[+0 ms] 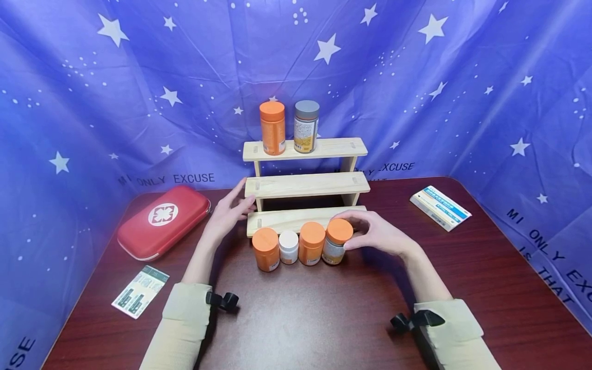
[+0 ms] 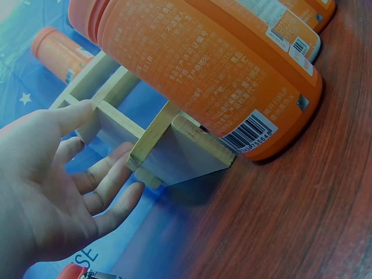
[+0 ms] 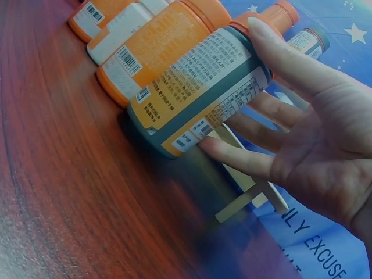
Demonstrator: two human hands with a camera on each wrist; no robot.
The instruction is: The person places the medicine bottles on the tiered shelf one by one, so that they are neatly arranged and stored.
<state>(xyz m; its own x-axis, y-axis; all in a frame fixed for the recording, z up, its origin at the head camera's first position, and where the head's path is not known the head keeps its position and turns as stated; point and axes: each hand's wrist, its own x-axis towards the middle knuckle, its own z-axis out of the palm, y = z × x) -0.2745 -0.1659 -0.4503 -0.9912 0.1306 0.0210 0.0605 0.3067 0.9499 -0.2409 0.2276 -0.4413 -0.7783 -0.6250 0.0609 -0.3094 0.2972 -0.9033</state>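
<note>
A three-step wooden rack (image 1: 307,185) stands in the middle of the table. My left hand (image 1: 229,215) is at the rack's left end, with loosely bent fingers (image 2: 119,180) at the edges of its steps. In front of the lowest step stands a row: an orange bottle (image 1: 266,251), a small white bottle (image 1: 289,247), another orange bottle (image 1: 311,244) and a grey bottle with an orange cap (image 1: 334,252). My right hand (image 1: 381,234) holds that grey bottle from the right, thumb by the cap and fingers (image 3: 244,160) behind and along its side.
On the top step stand an orange bottle (image 1: 273,128) and a grey-capped bottle (image 1: 306,127). A red first-aid case (image 1: 159,226) and a blister card (image 1: 141,292) lie at the left. A white and blue medicine box (image 1: 439,208) lies at the right. Starry blue cloth (image 1: 393,77) hangs behind.
</note>
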